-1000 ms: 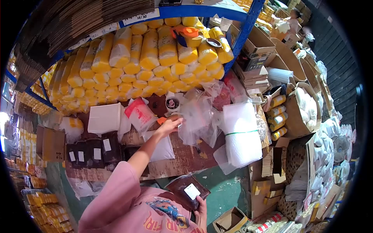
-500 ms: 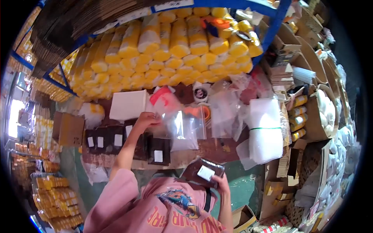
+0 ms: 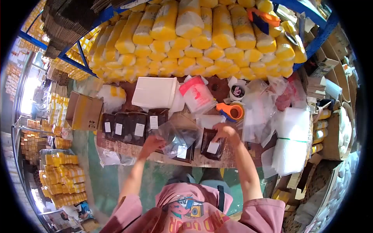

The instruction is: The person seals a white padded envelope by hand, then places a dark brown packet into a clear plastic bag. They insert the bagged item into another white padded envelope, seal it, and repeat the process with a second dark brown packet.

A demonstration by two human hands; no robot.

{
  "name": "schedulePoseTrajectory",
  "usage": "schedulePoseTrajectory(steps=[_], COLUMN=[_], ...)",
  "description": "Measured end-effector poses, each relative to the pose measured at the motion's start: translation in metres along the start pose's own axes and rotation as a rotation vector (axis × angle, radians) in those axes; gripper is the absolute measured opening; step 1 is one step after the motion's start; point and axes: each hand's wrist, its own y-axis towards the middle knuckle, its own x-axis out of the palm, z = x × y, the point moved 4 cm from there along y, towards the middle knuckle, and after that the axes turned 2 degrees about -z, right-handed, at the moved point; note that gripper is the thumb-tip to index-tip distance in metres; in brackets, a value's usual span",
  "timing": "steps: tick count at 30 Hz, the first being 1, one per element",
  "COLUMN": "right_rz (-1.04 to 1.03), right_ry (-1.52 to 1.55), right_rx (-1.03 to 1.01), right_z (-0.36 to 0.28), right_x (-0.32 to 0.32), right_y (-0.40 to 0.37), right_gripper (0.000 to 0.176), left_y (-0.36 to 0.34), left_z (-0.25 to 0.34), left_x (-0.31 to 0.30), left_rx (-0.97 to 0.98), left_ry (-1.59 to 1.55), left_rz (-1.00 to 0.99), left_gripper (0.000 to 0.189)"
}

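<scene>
My left hand (image 3: pixel 154 144) pinches the edge of a clear plastic bag (image 3: pixel 169 134), which hangs over a dark packet with a white label (image 3: pixel 188 154) near the table's front edge. To its right, my right hand (image 3: pixel 226 132) grips the upper edge of another dark packet (image 3: pixel 211 154), its white label facing up. Several more labelled dark packets (image 3: pixel 136 130) lie in a row on the left. Behind my right hand is an orange and blue tape dispenser (image 3: pixel 233 111).
A white stack (image 3: pixel 153 92) and a pink-printed plastic packet (image 3: pixel 197 94) lie behind on the table (image 3: pixel 186 164). Clear bags (image 3: pixel 258 112) and a banded roll of white sheeting (image 3: pixel 292 139) occupy the right side. Yellow-wrapped rolls (image 3: pixel 190 42) pile up under the blue shelf frame.
My right hand has brought its dark packet from in front of my body up to the table. The clear bag in my left hand has moved down over a packet. The view has shifted.
</scene>
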Motion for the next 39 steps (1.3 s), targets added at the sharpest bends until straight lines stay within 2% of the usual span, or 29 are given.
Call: schedulePoseTrajectory(steps=[1, 4, 7, 8, 11, 13, 14, 17, 20, 21, 22, 23, 25, 27, 28, 31, 32, 35, 36, 37, 39], right_rz=[0.064, 0.283, 0.805, 0.913, 1.102, 0.922, 0.929, 0.98, 0.79, 0.723, 0.55, 0.46, -0.022, -0.314, -0.467, -0.378, -0.414, -0.356, -0.083, -0.01, 0.141], right_ry=[-0.068, 0.194, -0.18, -0.248, -0.161, 0.233, 0.275, 0.351, 0.815, 0.962, 1.21, 1.199, 1.765, 1.825, 1.838, 1.854, 1.957, 2.165, 2.026, 1.958, 1.825], right_rx=[-0.055, -0.095, -0.071, -0.056, -0.068, -0.115, -0.134, -0.056, -0.149, -0.185, -0.218, -0.137, -0.302, -0.476, -0.563, -0.503, -0.391, -0.381, -0.214, -0.183, -0.11], right_z=[-0.009, 0.004, -0.04, -0.052, -0.07, -0.067, -0.072, -0.078, -0.082, -0.086, -0.105, -0.121, -0.127, -0.151, -0.167, -0.172, -0.166, -0.159, -0.163, -0.156, -0.137], right_x=[-0.011, -0.004, -0.009, -0.003, 0.039, 0.085, 0.094, 0.095, 0.096, 0.094, 0.09, 0.088, 0.121, 0.115, 0.104, 0.094, 0.103, 0.095, 0.075, 0.072, 0.069], right_y=[0.003, 0.004, -0.047, -0.058, -0.064, -0.056, -0.056, -0.058, -0.043, -0.039, -0.038, -0.047, -0.04, -0.051, -0.06, -0.08, -0.079, -0.097, -0.116, -0.119, -0.132], right_gripper=[0.078, 0.073, 0.075, 0.059, 0.045, 0.032, 0.025, 0.023, 0.029, 0.032, 0.049, 0.061, 0.067, 0.067, 0.066, 0.063, 0.052, 0.041, 0.031, 0.028, 0.024], left_y=[-0.01, -0.026, -0.037, -0.041, -0.051, -0.059, -0.064, -0.075, -0.084, -0.085, -0.086, -0.089, -0.094, -0.096, -0.096, -0.096, -0.097, -0.102, -0.103, -0.104, -0.106], left_z=[-0.006, -0.037, -0.067, -0.074, -0.092, -0.091, -0.088, -0.068, -0.02, -0.009, 0.001, 0.012, 0.04, 0.051, 0.05, 0.048, 0.043, 0.042, 0.043, 0.045, 0.032], left_x=[0.003, 0.009, 0.015, 0.017, 0.02, 0.023, 0.025, 0.032, 0.034, 0.037, 0.038, 0.041, 0.05, 0.051, 0.052, 0.051, 0.049, 0.043, 0.04, 0.037, 0.013], left_rx=[-0.043, -0.103, -0.154, -0.148, -0.178, -0.178, -0.179, -0.006, 0.082, 0.091, 0.102, 0.111, 0.134, 0.091, 0.053, 0.102, 0.098, 0.137, 0.168, 0.181, 0.162], left_ry=[-0.011, -0.146, -0.276, -0.301, -0.395, -0.424, -0.439, -0.63, -0.805, -0.883, -0.958, -1.031, -1.121, -1.206, -1.382, -1.74, -1.661, -1.372, -1.233, -1.091, -0.817], left_rz=[0.047, 0.104, 0.158, 0.205, 0.184, 0.188, 0.192, 0.193, 0.136, 0.007, -0.122, -0.251, -0.314, -0.401, -0.456, -0.86, -0.774, -0.49, -0.374, -0.261, -0.243], left_gripper=[0.021, 0.023, 0.023, 0.024, 0.023, 0.017, 0.014, 0.01, 0.009, 0.008, 0.007, 0.007, 0.014, 0.019, 0.028, 0.051, 0.05, 0.043, 0.038, 0.033, 0.025])
